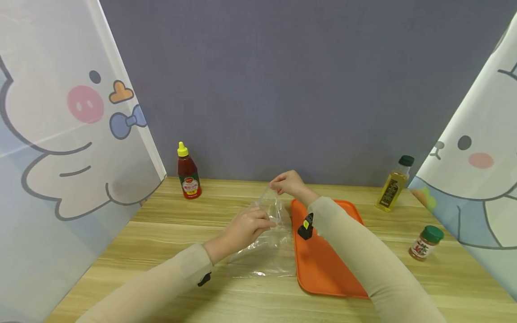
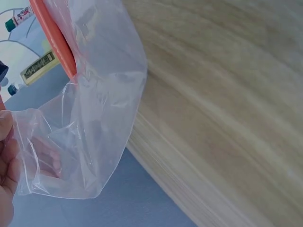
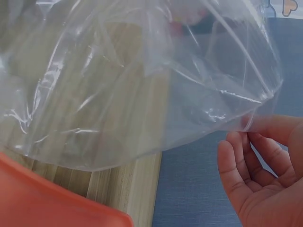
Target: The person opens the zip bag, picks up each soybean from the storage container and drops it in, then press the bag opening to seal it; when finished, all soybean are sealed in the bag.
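Note:
A clear plastic bag (image 1: 268,253) hangs wrinkled between the two hands, its lower part on the wooden table just left of an orange tray (image 1: 315,264). With thumb and fingers, the right hand (image 1: 288,183) pinches the bag's far top edge; the right wrist view shows that hand (image 3: 265,165) at the corner of the clear film. Nearer the body, the left hand (image 1: 247,226) pinches the bag's edge with curled fingers. At the border of the left wrist view, fingers (image 2: 8,163) grip the film. The right forearm crosses above the tray and hides part of it.
A red sauce bottle with a yellow cap (image 1: 189,175) stands at the back left. An oil bottle (image 1: 393,186) is at the back right, with a green-lidded spice jar (image 1: 425,244) in front of it. A grey panel (image 1: 266,89) rises behind the table.

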The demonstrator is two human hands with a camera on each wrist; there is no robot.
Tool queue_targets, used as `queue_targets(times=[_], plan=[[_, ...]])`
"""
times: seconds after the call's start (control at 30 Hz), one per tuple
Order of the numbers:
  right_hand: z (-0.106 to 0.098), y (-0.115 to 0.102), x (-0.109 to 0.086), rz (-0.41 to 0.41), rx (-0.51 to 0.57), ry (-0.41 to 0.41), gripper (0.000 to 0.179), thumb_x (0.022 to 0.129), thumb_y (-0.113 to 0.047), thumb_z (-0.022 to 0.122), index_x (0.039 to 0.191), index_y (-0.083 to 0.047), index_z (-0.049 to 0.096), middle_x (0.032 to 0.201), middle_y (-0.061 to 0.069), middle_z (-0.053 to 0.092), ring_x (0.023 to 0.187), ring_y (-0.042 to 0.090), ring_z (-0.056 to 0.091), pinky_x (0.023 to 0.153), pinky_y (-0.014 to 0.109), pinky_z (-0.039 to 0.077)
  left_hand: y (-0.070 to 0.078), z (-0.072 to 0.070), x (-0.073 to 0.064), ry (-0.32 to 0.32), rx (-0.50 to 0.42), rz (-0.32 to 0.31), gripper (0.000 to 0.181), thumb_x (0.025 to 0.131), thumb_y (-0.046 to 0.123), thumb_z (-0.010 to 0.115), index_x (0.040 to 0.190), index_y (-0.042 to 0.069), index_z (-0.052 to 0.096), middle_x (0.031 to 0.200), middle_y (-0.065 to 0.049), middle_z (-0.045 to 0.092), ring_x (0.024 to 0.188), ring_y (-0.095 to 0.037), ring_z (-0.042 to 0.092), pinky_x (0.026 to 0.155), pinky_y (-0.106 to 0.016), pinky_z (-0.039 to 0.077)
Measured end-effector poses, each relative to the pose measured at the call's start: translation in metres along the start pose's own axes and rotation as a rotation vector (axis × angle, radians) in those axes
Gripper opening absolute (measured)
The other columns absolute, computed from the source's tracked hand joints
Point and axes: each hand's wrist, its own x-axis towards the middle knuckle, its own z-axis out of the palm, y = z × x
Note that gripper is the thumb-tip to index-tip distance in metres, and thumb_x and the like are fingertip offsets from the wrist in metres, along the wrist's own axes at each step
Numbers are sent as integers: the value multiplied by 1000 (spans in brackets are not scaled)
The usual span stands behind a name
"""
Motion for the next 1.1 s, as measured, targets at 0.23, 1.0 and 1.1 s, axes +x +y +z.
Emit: queue_targets(times=[0.23,1.0,1.1], plan=[[0,-2,-1,-13,-22,1,18,87,-17,72,100,-4,76,97,10,72,82,27,68,75,36,58,1,-1,0,24,60,31,13,82,11,75,94,16,78,85,6,68,86,-11,62,87,-27,52],[-5,-14,-12,-148,2,-48,18,89,-17,70,101,-4,74,102,13,72,78,17,68,74,31,58,-8,0,11,104,233,-119,12,82,6,75,89,15,71,90,4,69,85,-13,63,73,-24,49],[-7,-17,-14,-152,-11,-66,18,89,-18,70,101,-5,75,99,12,72,79,19,69,73,31,58,-9,-1,14,101,253,-136,13,82,6,75,91,13,69,90,3,70,84,-13,64,72,-23,49]])
